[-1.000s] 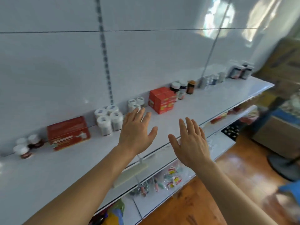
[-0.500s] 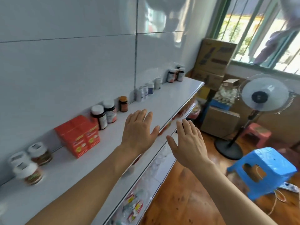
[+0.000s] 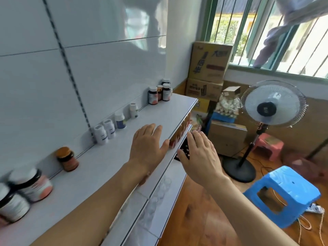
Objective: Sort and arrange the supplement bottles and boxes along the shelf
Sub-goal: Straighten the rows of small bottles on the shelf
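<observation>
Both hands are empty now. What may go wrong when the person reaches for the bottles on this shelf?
The dark bottles stand packed together at the shelf's far end; taking one may topple its neighbours. The left hand hovers over the front edge, while the right hand is off the shelf, so a tipped bottle might roll off.

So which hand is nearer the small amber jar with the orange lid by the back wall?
Left. The left hand hovers over the shelf, to the jar's right; the right hand is beyond the shelf's front edge, farther away.
</observation>
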Demonstrator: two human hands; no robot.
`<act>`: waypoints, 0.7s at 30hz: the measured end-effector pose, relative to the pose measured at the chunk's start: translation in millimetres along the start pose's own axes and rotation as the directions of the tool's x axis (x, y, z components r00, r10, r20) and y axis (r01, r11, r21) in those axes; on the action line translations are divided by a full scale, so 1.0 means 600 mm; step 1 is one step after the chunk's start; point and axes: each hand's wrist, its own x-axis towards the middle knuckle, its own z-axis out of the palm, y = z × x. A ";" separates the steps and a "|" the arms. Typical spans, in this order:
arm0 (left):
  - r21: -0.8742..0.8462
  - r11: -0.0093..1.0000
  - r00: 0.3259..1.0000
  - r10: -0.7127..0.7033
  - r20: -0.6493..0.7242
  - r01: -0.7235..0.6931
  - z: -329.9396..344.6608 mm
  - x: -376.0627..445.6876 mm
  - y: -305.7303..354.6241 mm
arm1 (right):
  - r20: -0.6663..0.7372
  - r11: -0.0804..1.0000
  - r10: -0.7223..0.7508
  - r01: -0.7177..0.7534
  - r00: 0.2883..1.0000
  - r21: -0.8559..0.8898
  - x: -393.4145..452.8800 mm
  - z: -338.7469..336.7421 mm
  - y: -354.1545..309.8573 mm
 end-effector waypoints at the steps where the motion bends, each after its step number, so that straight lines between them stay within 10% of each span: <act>1: -0.003 1.000 1.000 -0.020 0.002 0.020 0.018 0.029 0.007 | 0.001 1.000 -0.011 0.011 1.000 0.006 0.029 0.007 0.023; 21: -0.031 0.936 0.934 -0.352 -0.063 0.351 0.235 0.518 -0.049 | 0.146 0.931 -0.363 0.364 0.920 0.018 0.608 0.116 0.215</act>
